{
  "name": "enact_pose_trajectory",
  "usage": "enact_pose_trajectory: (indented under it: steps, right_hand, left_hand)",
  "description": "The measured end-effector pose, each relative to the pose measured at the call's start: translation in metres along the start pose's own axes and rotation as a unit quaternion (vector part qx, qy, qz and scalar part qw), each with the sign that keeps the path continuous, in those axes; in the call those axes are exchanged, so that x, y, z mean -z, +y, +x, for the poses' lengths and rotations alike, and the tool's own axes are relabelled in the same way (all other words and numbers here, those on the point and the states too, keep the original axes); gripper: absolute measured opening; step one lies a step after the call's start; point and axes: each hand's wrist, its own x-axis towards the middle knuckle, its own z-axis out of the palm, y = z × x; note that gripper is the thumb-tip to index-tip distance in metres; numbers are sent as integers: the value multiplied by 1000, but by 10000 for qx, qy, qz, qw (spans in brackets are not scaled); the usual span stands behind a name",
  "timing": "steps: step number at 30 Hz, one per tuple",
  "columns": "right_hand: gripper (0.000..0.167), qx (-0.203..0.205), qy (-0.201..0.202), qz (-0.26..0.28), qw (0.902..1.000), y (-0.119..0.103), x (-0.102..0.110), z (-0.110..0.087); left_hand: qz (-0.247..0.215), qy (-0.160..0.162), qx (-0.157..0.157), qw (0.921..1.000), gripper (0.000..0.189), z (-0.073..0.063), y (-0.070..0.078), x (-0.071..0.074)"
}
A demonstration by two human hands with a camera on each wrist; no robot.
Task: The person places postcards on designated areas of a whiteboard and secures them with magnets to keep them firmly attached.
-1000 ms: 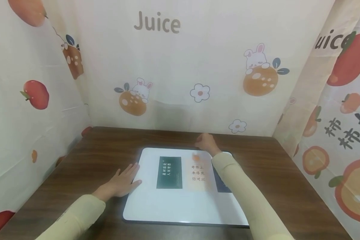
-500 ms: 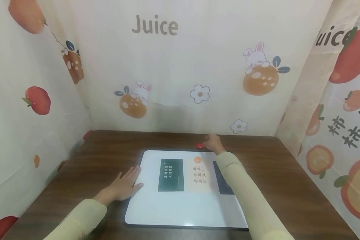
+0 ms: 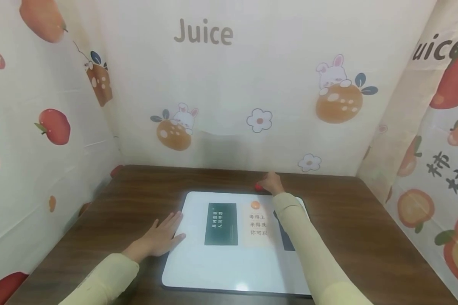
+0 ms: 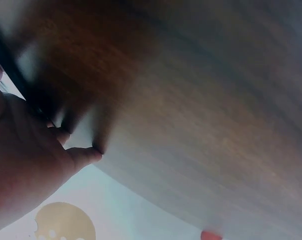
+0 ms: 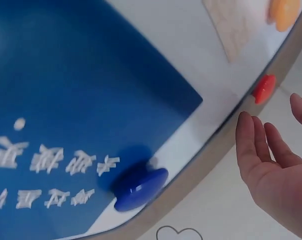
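Beyond the far edge of the whiteboard (image 3: 213,267), my right hand (image 3: 272,184) is beside a small red magnet (image 3: 258,186) on the table. In the right wrist view its fingers (image 5: 246,137) are nearly straight, the thumb is apart, and the red magnet (image 5: 264,89) lies just past the fingertips. My left hand (image 3: 158,237) lies flat on the board's left edge, fingers spread. On the board are a green card (image 3: 221,224), a cream card (image 3: 257,240) with an orange magnet (image 3: 255,205) at its top, and a dark blue card (image 5: 66,75) with a blue magnet (image 5: 141,190).
The brown wooden table (image 3: 137,203) extends around the board on both sides. Fabric printed with fruit and rabbits (image 3: 229,84) hangs behind the table and along its left and right sides. My right sleeve (image 3: 309,241) partly covers the blue card and the board's right side.
The red magnet came into view by the right hand, which first shifted right of it and is now close against it. The left hand stays on the board; the head view shifts slightly.
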Motion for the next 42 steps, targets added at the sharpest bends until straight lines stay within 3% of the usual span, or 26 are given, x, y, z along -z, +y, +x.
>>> enact_pose_trajectory:
  steps: [5,15,42]
  right_hand:
    - [49,-124,125,-81,9998,4,-4,3]
    - [30,-49,284,-340,9990,10,-7,9]
    - [12,-70,148,128,9998,12,-15,13]
  left_hand:
    - [56,-33,19,10000,72,-2,5,3]
    - [86,-97,21,9999,71,1,8,5]
    - [-34,-85,7,10000,71,-2,4,5]
